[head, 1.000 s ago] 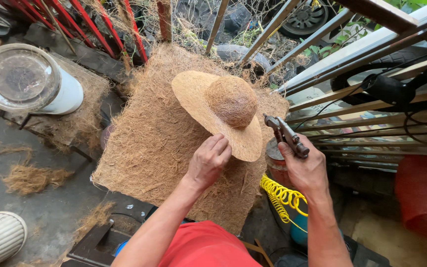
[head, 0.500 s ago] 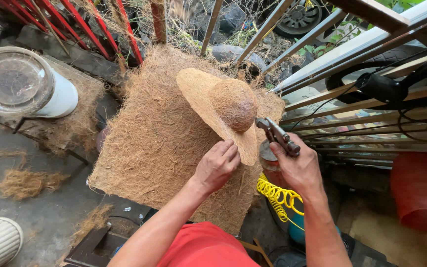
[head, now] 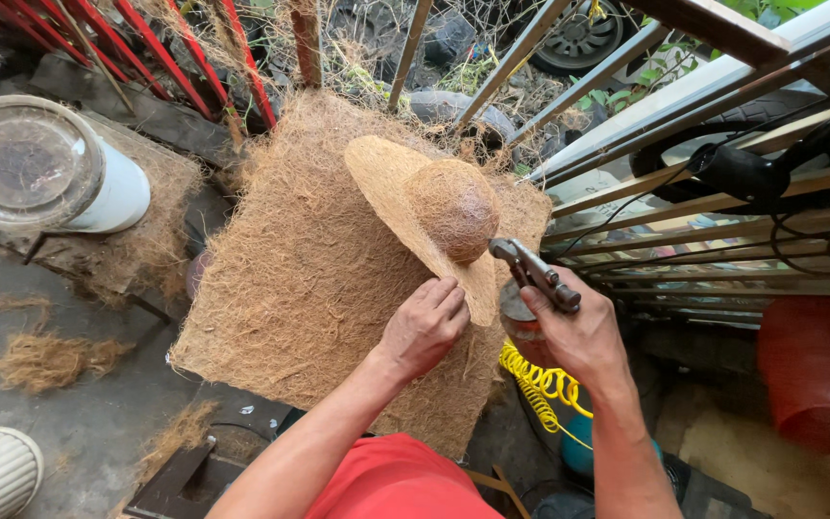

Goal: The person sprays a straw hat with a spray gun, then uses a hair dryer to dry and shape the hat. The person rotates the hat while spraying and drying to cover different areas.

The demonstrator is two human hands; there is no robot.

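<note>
Head view, left hand (head: 425, 327): fingers together, pressing the hat brim (head: 386, 183) onto the fibre mat (head: 280, 279); has slid nearer the brim edge.
Right hand (head: 578, 336): clamped on metal tool (head: 535, 274), nose now closer to the crown (head: 453, 207).

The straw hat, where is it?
In the head view, the straw hat lies at centre on the fibre mat, its brim under the left hand.

Fibre hat (head: 434, 216) on coir mat (head: 309, 279)
</note>
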